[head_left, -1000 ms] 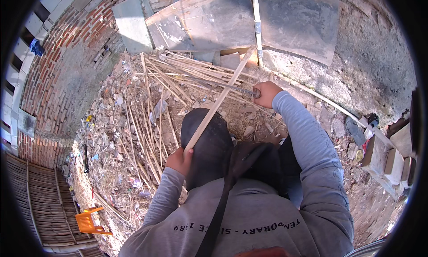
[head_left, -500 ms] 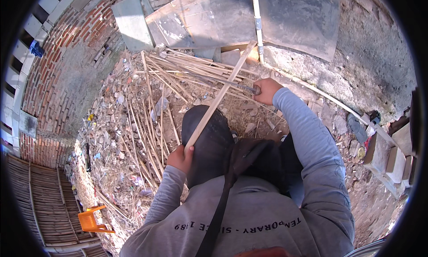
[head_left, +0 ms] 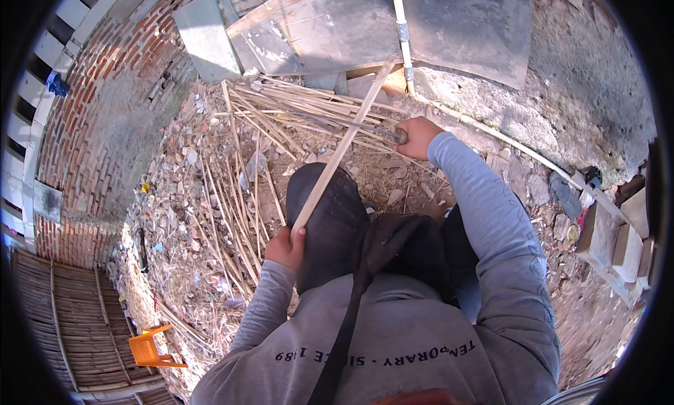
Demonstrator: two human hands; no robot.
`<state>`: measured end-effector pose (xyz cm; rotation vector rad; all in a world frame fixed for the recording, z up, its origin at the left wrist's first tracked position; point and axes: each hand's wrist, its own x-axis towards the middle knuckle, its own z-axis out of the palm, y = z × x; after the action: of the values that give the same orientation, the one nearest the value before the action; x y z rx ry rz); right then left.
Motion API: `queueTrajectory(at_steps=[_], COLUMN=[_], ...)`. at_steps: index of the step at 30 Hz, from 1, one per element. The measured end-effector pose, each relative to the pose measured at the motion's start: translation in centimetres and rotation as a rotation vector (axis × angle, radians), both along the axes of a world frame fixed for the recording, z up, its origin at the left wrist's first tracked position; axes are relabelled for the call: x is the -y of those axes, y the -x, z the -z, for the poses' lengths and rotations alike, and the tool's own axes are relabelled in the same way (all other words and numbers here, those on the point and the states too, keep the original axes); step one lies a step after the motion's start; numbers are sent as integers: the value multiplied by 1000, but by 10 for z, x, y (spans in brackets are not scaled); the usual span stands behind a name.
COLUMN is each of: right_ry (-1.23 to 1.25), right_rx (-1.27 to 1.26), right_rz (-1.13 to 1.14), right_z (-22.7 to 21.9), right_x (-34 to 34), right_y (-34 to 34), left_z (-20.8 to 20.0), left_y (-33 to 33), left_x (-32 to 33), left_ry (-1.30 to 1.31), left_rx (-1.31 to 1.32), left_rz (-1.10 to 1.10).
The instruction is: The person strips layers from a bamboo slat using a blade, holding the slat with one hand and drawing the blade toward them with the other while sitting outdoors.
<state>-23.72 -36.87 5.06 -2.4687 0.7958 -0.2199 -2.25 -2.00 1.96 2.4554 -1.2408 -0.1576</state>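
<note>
My left hand [head_left: 284, 248] is closed round the near end of a long, pale, flat bamboo strip [head_left: 327, 174]. The strip slants away over my dark-clad left knee [head_left: 309, 194], its far end up by the white pipe. In my right hand [head_left: 419, 136] is the handle of a long knife [head_left: 380, 130], with its thin dark blade pointing left. The blade crosses the strip beyond the knee; whether its edge bites into the strip I cannot tell.
Many thin bamboo strips [head_left: 281, 113] lie piled ahead, with more [head_left: 228, 208] strewn at left on rubble-covered ground. Sheet panels [head_left: 337, 29] and a white pipe [head_left: 402, 33] stand against the far wall. An orange chair [head_left: 146, 349] is at lower left, stacked blocks [head_left: 618, 250] at right.
The bamboo strip's far end has shifted slightly left. My right hand and the knife have moved slightly left and nearer. Both grips look the same.
</note>
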Motion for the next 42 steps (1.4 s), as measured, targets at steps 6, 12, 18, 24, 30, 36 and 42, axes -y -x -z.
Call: queueTrajectory(at_steps=[6,12,18,24,30,36,42], right_ry=[5,-11,-31,-8,1,2,-6], right_rx=[17,16,22,26,28,17,25], right_rz=[-14,-10,-9,-18,-30,-31,-25], right_z=[1,-2,4,10,9,10,12], right_x=[1,-1,1,4,4,5,5], right_y=[1,0,1,-1,0,0,0], left_z=[4,7,6,2,-1,-1,-2], left_y=[-1,-2,-1,1,2,1,2], left_x=[-1,-2,-2,0,1,1,1], left_ry=[13,61,56,29,11,14,26], left_rx=[8,28,11,0,2,1,-11], left_rz=[-1,12,15,1,-2,0,3])
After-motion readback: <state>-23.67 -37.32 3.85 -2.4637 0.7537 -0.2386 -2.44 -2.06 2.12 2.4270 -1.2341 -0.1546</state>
